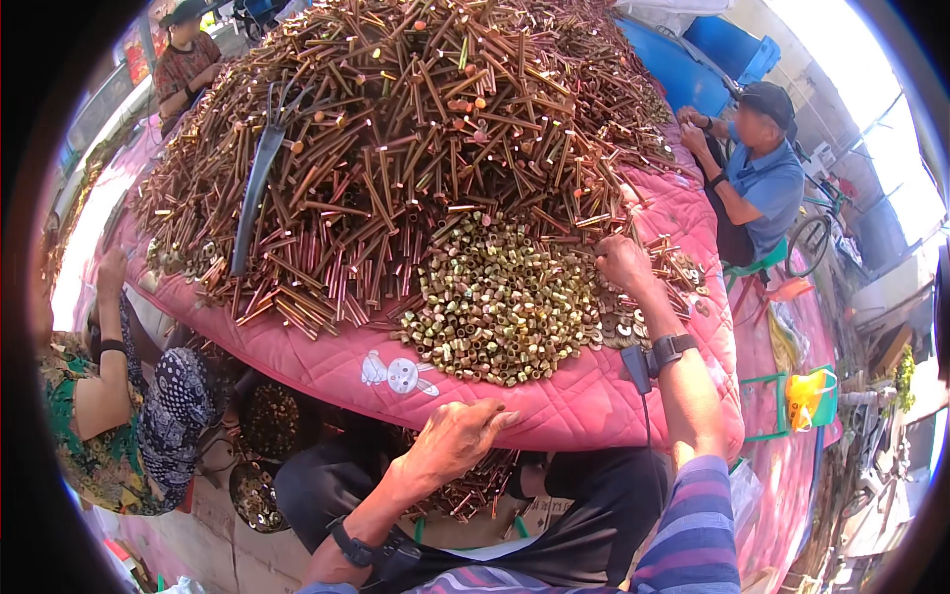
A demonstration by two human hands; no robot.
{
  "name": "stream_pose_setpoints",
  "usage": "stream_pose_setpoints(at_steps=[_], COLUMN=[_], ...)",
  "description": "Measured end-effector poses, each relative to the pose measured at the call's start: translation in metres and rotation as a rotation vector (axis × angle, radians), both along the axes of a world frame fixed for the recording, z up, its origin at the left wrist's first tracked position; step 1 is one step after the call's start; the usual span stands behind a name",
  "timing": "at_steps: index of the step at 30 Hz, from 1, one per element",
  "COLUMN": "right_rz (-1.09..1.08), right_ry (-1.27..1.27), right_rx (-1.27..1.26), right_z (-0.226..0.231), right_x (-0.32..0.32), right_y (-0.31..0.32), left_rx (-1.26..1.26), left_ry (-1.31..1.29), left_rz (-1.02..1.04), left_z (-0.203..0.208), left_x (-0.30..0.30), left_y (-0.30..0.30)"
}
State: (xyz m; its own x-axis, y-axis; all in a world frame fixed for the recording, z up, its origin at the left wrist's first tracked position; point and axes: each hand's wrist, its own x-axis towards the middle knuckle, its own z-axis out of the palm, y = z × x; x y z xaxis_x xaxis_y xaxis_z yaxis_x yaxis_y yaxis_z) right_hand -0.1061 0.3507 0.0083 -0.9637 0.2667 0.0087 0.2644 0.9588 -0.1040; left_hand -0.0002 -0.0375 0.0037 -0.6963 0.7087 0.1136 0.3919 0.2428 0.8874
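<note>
A tall heap of copper-coloured bolts (396, 139) covers most of a table spread with a pink quilted cloth (554, 406). In front of it lies a mound of small brass-coloured nuts or sleeves (495, 307). My left hand (450, 438) is just in front of the cloth's near edge, thumb and fingers pinched together; whatever they may hold is too small to make out. Farther right, my right hand (625, 265) reaches to the right edge of the mound, beside bolts and flat washers (625, 322). Its fingers are curled together, their tips partly hidden.
A blue-handled hand fork (259, 183) rests on the heap's left side. Other people sit at the left (109, 416), far left (186, 59) and right (762, 168). Below the table are dark containers of small metal parts (257, 495). A green stool (762, 406) carries a yellow bag (807, 396).
</note>
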Motion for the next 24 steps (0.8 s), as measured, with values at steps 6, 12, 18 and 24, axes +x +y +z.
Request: stream_pose_setpoints(at_steps=[6, 12, 18, 24], right_rz=[0.046, 0.008, -0.073, -0.035], right_ry=[-0.003, 0.184, 0.378, 0.173], right_rx=[0.085, -0.119, -0.692, -1.306], right_z=[0.011, 0.027, 0.035, 0.04], right_x=[0.007, 0.032, 0.079, 0.14], right_y=[-0.006, -0.019, -0.027, -0.118], left_rx=[-0.156, -0.099, -0.02, -0.002], left_ry=[-0.047, -0.08, -0.064, -0.4], left_rz=[-0.022, -0.002, 0.027, 0.035], left_z=[0.004, 0.005, 0.004, 0.009], left_x=[-0.003, -0.001, -0.001, 0.002], left_y=[0.005, 0.007, 0.014, 0.016])
